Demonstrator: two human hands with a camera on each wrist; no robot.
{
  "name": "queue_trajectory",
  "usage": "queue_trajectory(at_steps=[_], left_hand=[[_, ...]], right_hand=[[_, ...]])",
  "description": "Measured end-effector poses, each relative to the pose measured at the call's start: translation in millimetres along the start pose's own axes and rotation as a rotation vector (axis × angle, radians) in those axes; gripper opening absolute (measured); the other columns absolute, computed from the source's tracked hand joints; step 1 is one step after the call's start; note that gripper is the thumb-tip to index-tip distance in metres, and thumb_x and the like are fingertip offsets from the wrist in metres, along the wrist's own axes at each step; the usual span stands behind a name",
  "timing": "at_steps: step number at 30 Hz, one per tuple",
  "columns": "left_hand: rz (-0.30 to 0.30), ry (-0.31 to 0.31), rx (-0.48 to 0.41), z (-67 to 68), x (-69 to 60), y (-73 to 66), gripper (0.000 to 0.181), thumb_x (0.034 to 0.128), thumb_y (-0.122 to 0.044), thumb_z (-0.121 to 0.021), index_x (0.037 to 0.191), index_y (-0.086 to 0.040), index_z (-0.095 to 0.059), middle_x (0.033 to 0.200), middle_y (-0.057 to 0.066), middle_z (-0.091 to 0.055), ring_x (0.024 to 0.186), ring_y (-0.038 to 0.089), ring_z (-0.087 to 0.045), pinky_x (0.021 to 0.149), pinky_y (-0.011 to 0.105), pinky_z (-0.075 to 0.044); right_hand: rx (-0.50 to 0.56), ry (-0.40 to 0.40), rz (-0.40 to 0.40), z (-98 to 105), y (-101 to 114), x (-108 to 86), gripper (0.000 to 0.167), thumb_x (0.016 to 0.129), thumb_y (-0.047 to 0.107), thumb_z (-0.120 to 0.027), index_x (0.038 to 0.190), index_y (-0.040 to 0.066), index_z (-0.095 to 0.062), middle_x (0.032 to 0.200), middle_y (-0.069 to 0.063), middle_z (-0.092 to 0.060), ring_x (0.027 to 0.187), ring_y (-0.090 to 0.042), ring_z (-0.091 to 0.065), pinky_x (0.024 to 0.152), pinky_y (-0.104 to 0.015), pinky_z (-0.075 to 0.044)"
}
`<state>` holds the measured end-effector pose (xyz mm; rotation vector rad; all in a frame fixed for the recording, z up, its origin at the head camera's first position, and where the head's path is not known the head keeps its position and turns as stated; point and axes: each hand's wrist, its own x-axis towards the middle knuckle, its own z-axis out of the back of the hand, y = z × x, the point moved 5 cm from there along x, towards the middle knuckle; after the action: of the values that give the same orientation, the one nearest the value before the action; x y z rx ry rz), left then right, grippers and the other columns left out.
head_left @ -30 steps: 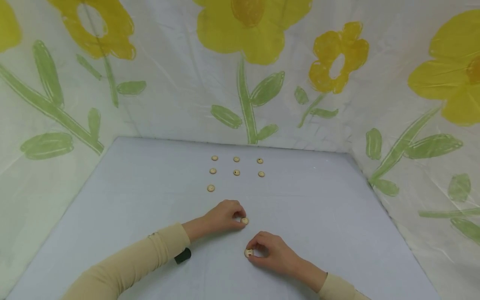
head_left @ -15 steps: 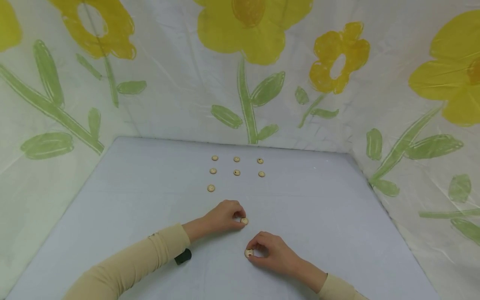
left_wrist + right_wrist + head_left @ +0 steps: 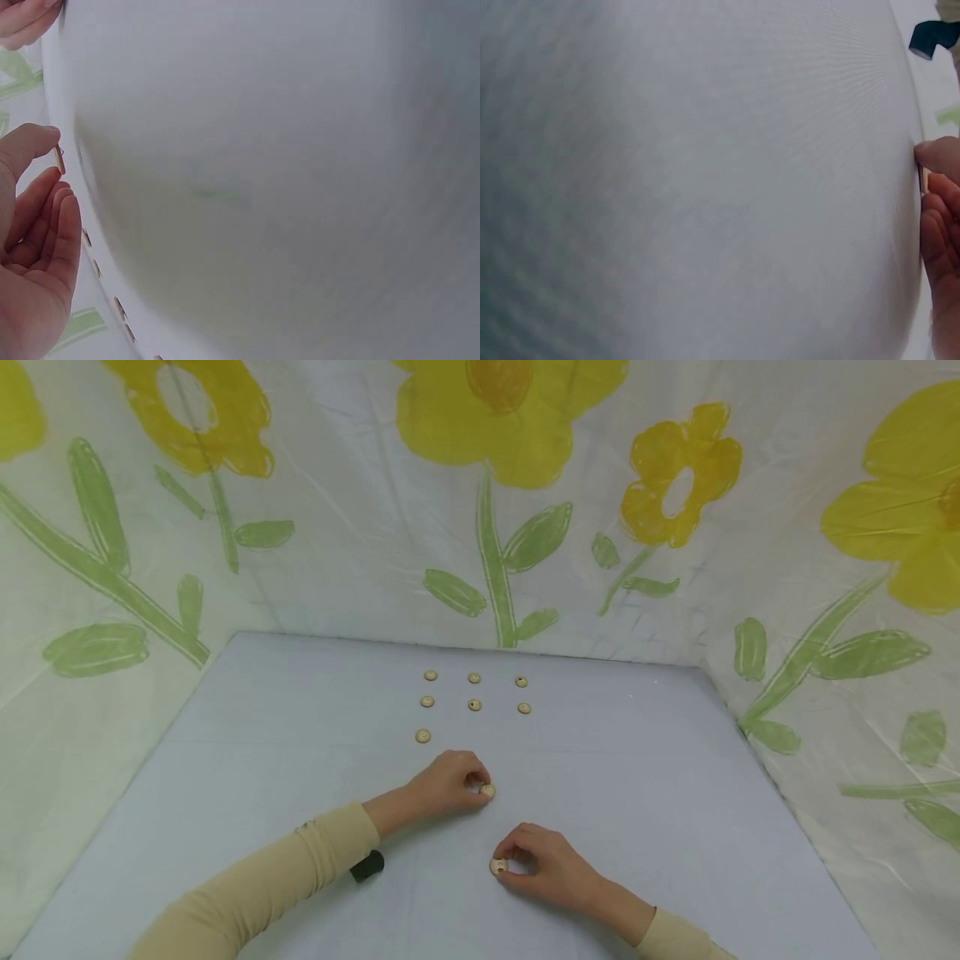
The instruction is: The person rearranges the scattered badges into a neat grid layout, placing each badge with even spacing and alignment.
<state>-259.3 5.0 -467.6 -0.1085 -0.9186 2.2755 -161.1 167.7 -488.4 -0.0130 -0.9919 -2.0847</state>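
Observation:
In the head view my left hand [image 3: 448, 783] pinches a small round wooden disc [image 3: 487, 792] between thumb and fingertips. The left wrist view shows this disc [image 3: 59, 159] edge-on, apparently lifted off the table. Nearer to me, my right hand [image 3: 553, 867] pinches a second wooden disc [image 3: 498, 866] by its edges, at or close to the tabletop. From the right wrist only a thin edge of it [image 3: 922, 178] shows. Both discs bear small dark marks, too small to read. Beyond the hands, a wooden disc [image 3: 423, 736] lies alone, closest to my left hand.
Farther back, several similar discs lie in two rows, among them a middle disc [image 3: 475, 705] and a back-right disc [image 3: 521, 681]. A pale cloth-covered table [image 3: 637, 785] meets a flower-printed curtain [image 3: 360, 568]. A dark object [image 3: 367, 866] shows beneath the left sleeve.
My left hand, holding its disc, has shifted slightly away from me toward the rows. The right hand and its disc stay in place, and the discs lying on the table have not moved.

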Motion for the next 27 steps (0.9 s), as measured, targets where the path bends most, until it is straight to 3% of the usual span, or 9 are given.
queue_trajectory(at_steps=[4, 18, 27], left_hand=[[-0.002, -0.041, -0.007, 4.1, 4.6, 6.4, 0.011, 0.0808, -0.014, -0.077, 0.09, -0.008, -0.072, 0.081, -0.003, -0.063, 0.074, 0.01, -0.055, 0.069, 0.026, -0.047], [0.092, -0.156, 0.016, 23.7, 25.0, 30.1, 0.012, 0.0805, -0.012, -0.076, 0.091, -0.007, -0.073, 0.084, 0.001, -0.065, 0.078, 0.014, -0.056, 0.072, 0.03, -0.048], [0.11, -0.182, 0.045, 29.0, 39.9, 40.7, 0.014, 0.0784, -0.011, -0.078, 0.091, -0.006, -0.073, 0.083, 0.003, -0.064, 0.077, 0.015, -0.055, 0.07, 0.03, -0.047]], right_hand=[[-0.001, 0.006, -0.004, 0, 0, 0.2, 0.02, 0.087, 0.014, -0.074, 0.104, 0.02, -0.065, 0.095, 0.011, -0.062, 0.083, -0.003, -0.057, 0.073, -0.019, -0.049], [0.006, 0.003, 0.003, 1, 0, -0.7, 0.02, 0.087, 0.013, -0.074, 0.104, 0.02, -0.065, 0.096, 0.01, -0.062, 0.083, -0.005, -0.057, 0.073, -0.019, -0.05], [0.02, 0.019, -0.03, -1, -1, -1.1, 0.02, 0.088, 0.015, -0.074, 0.105, 0.021, -0.065, 0.097, 0.011, -0.062, 0.085, -0.004, -0.057, 0.074, -0.021, -0.05]])
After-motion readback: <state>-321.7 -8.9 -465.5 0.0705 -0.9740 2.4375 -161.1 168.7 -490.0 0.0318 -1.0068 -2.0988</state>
